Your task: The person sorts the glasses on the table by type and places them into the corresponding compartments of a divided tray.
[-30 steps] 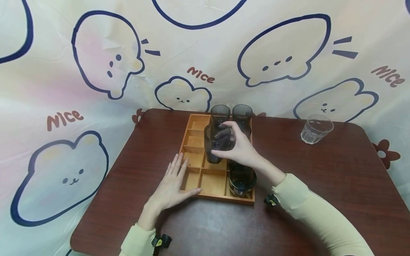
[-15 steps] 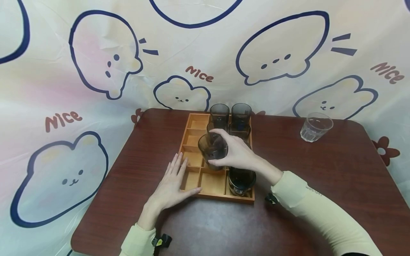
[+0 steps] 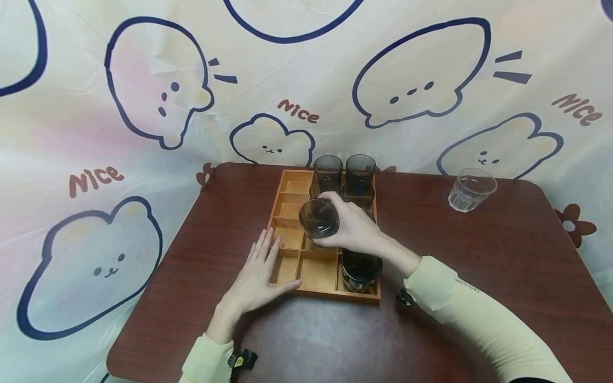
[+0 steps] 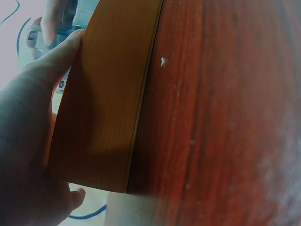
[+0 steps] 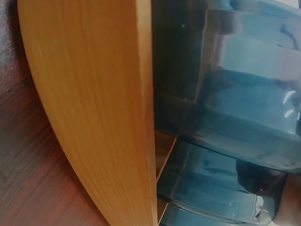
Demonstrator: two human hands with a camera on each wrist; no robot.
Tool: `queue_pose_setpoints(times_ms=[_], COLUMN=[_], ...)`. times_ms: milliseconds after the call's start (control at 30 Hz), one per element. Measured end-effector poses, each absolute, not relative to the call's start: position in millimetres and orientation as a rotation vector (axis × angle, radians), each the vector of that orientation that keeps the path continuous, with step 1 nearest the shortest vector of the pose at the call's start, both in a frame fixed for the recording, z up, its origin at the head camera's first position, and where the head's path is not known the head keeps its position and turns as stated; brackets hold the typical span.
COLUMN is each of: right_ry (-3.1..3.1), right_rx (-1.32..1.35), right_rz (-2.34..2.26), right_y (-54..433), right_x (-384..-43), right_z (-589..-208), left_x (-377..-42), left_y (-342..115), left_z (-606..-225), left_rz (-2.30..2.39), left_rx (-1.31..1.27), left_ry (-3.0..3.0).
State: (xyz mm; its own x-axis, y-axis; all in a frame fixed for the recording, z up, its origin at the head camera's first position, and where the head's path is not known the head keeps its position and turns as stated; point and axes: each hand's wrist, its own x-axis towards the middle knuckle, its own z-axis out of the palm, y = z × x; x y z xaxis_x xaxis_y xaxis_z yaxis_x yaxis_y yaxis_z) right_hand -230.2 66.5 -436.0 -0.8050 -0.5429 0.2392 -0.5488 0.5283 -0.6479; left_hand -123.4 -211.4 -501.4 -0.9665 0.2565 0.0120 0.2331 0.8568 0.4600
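Note:
My right hand (image 3: 354,226) grips a dark tinted drinking glass (image 3: 320,219) over the middle column of a wooden divided tray (image 3: 325,294), thumb and fingers around its side. The glass overlaps the third row of compartments in the head view. With fingers spread and straight, my left hand (image 3: 256,276) rests at the tray's front left corner. In the left wrist view its thumb (image 4: 70,44) lies at the top edge of the tray wall (image 4: 103,103). The right wrist view shows the tray's side (image 5: 94,94) and tinted glasses (image 5: 244,103) standing behind it.
More dark glasses stand in the tray, among them two at the back, (image 3: 328,167) and its neighbour (image 3: 361,167), and a front right glass (image 3: 361,271). A clear glass (image 3: 471,190) stands on the brown table (image 3: 431,234) at the back right. A printed cloth (image 3: 268,69) hangs behind.
My right hand has brought the dark glass towards me and slightly left, and the glass has tipped from upright. The left hand has stayed in place.

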Motion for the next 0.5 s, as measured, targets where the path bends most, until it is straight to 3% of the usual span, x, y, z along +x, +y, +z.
queue_pose_setpoints(times_ms=[500], right_ry=[-2.786], right_rx=[1.086], right_rz=[0.9], right_y=[63.1], right_x=[-229.7], right_z=[-435.1], left_x=[-123.4], left_y=[-211.1], left_z=[-500.8], left_rz=[0.737], left_rx=[0.406], left_ry=[2.995])
